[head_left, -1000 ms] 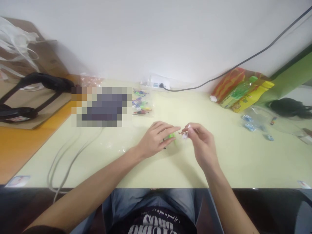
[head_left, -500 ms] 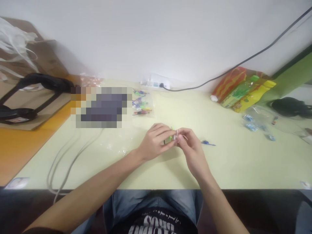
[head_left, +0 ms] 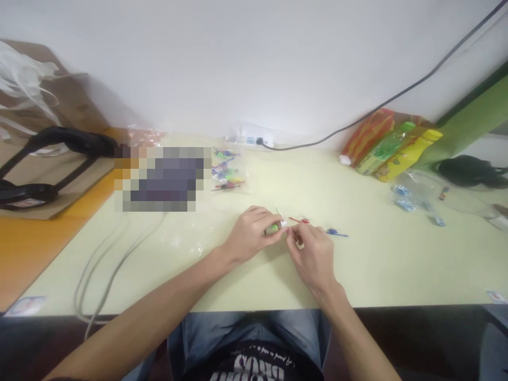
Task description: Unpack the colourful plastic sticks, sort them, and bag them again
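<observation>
My left hand (head_left: 254, 233) is closed around a small green and white plastic piece (head_left: 272, 229), with a thin white stick poking up past the fingertips. Most of that piece is hidden by the fingers. Close by on the right, my right hand (head_left: 313, 251) has its thumb and fingers pinched together by the white end; whatever is between them is too small to make out. Just beyond the right hand, a small red piece (head_left: 299, 220) lies on the table, and a small blue piece (head_left: 336, 232) lies to its right.
A clear bag of colourful small plastic parts (head_left: 228, 172) lies behind the hands, beside a blurred-out dark device (head_left: 166, 180). Farther right are a green bottle (head_left: 387, 151), a yellow bottle (head_left: 408, 157) and blue-white packets (head_left: 405, 204). A power strip (head_left: 250, 140) sits against the wall.
My right hand has turned palm-down and shifted slightly lower, uncovering the red piece on the table. The white stick now tilts up to the left from my left fingertips.
</observation>
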`<state>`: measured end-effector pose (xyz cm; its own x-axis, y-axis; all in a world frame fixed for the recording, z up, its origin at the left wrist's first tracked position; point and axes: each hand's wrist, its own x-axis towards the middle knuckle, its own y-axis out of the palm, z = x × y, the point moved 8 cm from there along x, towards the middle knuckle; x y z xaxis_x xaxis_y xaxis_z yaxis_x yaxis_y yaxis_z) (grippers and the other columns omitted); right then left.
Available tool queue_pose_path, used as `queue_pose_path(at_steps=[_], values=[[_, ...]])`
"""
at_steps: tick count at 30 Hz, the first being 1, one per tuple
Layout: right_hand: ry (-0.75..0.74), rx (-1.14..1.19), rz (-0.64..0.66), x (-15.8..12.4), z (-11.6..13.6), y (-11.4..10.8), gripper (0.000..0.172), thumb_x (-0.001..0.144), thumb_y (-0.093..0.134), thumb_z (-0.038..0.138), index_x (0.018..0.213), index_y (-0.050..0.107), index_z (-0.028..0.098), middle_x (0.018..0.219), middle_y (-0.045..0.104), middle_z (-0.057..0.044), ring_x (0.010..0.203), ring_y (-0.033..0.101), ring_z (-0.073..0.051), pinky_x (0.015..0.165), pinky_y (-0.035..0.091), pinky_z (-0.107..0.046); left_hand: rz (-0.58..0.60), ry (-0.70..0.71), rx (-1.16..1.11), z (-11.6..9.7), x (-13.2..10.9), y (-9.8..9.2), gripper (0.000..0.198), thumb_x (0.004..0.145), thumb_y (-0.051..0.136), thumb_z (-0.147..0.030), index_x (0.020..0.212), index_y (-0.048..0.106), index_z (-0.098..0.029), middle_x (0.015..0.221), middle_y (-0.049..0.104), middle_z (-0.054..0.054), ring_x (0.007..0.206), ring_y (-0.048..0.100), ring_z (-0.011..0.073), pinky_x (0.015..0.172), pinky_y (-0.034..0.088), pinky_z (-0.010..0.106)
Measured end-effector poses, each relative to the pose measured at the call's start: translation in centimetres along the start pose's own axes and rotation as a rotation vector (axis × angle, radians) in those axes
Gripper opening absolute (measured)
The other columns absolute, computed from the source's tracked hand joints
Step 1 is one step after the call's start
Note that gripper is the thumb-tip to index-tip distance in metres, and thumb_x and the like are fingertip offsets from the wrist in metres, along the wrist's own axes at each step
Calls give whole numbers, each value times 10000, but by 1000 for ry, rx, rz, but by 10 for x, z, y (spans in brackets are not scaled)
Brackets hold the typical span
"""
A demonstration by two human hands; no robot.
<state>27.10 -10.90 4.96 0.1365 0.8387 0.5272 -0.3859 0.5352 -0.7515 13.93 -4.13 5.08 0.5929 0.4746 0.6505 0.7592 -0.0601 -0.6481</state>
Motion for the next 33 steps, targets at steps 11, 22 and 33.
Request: queue_pose_path(at_steps=[11,22,33], values=[[245,11,200,-9,-53,11,303,971,486,346,692,526,232,605,633,-7,527,554,-169,565,314,-288,204,39,198,7,35,29,174,982,620,-318,1112,681,-219,916,749,23,932,683,196,1074,385,428],[145,-297,451,3,-39,45,238,983,492,251,781,614,227,732,710,-61,597,608,-190,553,215,-296,348,95,303,11,20,54,76,977,600,-225,1008,664,-199,885,717,36,925,669,211,1085,403,444],[216,20,204,12,-65,11,272,1002,504,433,882,632,226,665,643,-7,635,585,-193,619,351,-293,402,83,289,8,12,43,162,961,620,-244,1112,672,-213,1000,741,40,995,675,212,1162,359,484]])
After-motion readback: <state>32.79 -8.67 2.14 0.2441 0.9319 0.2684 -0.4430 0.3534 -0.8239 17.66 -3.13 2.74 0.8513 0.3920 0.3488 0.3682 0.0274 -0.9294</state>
